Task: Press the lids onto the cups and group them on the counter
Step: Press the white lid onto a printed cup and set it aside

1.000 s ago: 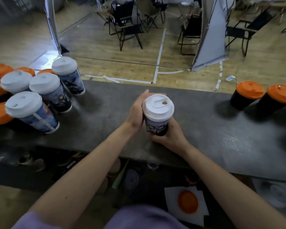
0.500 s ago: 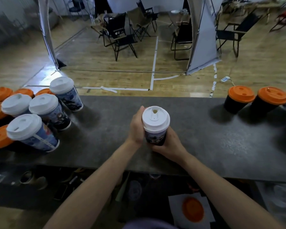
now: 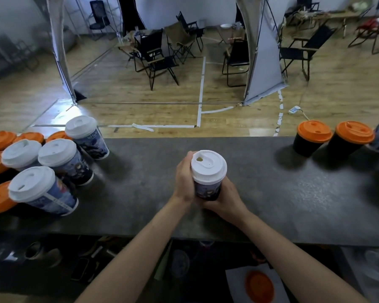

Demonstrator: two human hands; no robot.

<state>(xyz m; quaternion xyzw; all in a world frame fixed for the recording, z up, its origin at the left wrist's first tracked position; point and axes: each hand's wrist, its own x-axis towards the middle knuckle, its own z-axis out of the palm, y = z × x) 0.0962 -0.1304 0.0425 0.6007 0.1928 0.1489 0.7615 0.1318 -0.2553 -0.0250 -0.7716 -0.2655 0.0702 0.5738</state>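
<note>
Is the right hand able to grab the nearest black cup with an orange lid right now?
Probably not yet: the right hand holds the white-lidded cup together with the left hand. Nothing stands between it and the black cup, so once freed it likely could.

Your printed cup [image 3: 207, 190] is upright at the middle of the table [image 3: 282, 193], white lid [image 3: 208, 166] on. Four white-lidded cups [image 3: 61, 162] cluster left; two orange-lidded black cups [image 3: 306, 145] right.
</note>
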